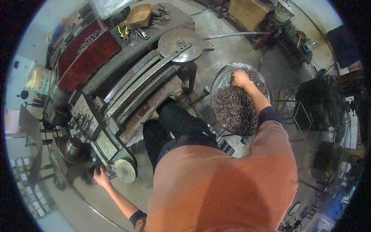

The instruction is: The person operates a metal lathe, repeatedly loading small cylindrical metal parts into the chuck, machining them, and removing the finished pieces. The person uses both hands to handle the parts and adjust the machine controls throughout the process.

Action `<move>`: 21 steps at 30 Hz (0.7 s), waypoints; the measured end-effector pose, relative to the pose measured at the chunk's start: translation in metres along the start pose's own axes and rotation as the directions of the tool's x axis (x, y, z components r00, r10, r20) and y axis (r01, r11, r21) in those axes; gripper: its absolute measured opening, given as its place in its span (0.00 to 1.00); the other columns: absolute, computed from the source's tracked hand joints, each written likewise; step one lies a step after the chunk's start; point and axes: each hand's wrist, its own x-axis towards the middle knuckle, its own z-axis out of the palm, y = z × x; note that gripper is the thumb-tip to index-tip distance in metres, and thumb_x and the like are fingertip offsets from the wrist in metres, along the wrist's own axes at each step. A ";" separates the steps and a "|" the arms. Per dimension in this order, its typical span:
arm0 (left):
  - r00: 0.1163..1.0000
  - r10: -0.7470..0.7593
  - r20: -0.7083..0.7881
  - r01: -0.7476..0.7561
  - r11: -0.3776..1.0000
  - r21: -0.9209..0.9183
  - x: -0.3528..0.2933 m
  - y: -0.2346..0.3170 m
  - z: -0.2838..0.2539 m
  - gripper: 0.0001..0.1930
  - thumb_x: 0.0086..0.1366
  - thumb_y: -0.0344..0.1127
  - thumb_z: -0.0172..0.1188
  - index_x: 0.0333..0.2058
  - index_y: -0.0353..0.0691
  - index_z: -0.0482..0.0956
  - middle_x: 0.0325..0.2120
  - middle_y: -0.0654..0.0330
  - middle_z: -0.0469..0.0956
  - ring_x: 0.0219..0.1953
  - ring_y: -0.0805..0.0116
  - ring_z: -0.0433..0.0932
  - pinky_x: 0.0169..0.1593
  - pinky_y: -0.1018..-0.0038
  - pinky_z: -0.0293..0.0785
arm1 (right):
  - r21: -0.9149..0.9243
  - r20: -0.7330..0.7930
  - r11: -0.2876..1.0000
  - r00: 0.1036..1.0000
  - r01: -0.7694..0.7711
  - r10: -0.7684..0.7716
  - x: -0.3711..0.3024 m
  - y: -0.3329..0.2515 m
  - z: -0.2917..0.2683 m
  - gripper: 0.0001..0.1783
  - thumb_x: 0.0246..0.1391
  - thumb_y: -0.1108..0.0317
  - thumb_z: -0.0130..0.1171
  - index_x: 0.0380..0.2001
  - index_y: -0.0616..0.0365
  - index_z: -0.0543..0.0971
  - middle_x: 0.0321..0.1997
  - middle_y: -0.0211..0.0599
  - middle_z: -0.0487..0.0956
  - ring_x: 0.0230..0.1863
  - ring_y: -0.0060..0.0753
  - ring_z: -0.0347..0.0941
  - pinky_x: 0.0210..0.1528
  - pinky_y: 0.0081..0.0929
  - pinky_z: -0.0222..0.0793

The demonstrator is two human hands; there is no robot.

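My right hand [240,79] reaches into a perforated metal basin [225,82] on my right. Its fingers curl down among many short, dark metal cylinders [234,110] that fill most of the basin; what the fingertips hold is hidden. To my lower left, my left hand [101,177] has its fingers closed at a dark part on the end of a long metal machine [85,118]. I cannot make out that part's kind. Next to the left hand is a round pale disc [125,170] on the machine.
A large steel disc [179,42] with a long bar tops the machine's far end. Behind it, a bench carries a dark red tray [92,54], yellow-handled pliers [124,34] and a wooden box [138,16]. A thin metal frame [302,120] stands right of the basin.
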 end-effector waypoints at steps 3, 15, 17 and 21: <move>1.000 -0.020 -0.008 0.019 0.997 -0.072 -0.002 0.006 0.001 0.15 0.56 0.35 0.56 0.37 0.28 0.75 0.29 0.56 0.78 0.29 0.70 0.76 0.35 0.77 0.69 | -0.069 -0.038 0.996 0.998 0.052 -0.055 0.001 0.001 0.004 0.19 0.30 0.62 0.57 0.30 0.59 0.79 0.45 0.45 0.72 0.50 0.47 0.65 0.54 0.42 0.59; 0.964 0.265 0.013 -0.244 0.904 -0.350 -0.032 0.092 -0.078 0.13 0.58 0.31 0.56 0.40 0.28 0.74 0.30 0.59 0.77 0.31 0.77 0.73 0.37 0.81 0.68 | 0.516 -0.607 0.642 0.771 0.567 -0.193 -0.090 -0.123 -0.091 0.30 0.26 0.70 0.56 0.42 0.60 0.74 0.51 0.54 0.67 0.52 0.52 0.65 0.52 0.32 0.62; 0.959 0.282 -0.036 -0.263 0.832 -0.488 -0.033 0.124 -0.074 0.12 0.58 0.31 0.56 0.38 0.29 0.75 0.29 0.59 0.77 0.31 0.77 0.74 0.36 0.81 0.69 | 0.521 -0.696 0.373 0.635 0.768 -0.335 -0.100 -0.173 -0.107 0.32 0.27 0.63 0.55 0.43 0.61 0.74 0.51 0.51 0.67 0.51 0.48 0.66 0.49 0.32 0.63; 0.782 0.623 -0.024 -0.593 0.731 -0.336 -0.054 0.212 -0.063 0.12 0.54 0.33 0.58 0.35 0.33 0.77 0.29 0.52 0.78 0.33 0.64 0.78 0.37 0.74 0.71 | 0.446 -0.752 0.026 0.391 0.895 -0.530 -0.122 -0.273 -0.153 0.32 0.25 0.68 0.55 0.43 0.64 0.73 0.50 0.54 0.66 0.51 0.52 0.65 0.53 0.33 0.61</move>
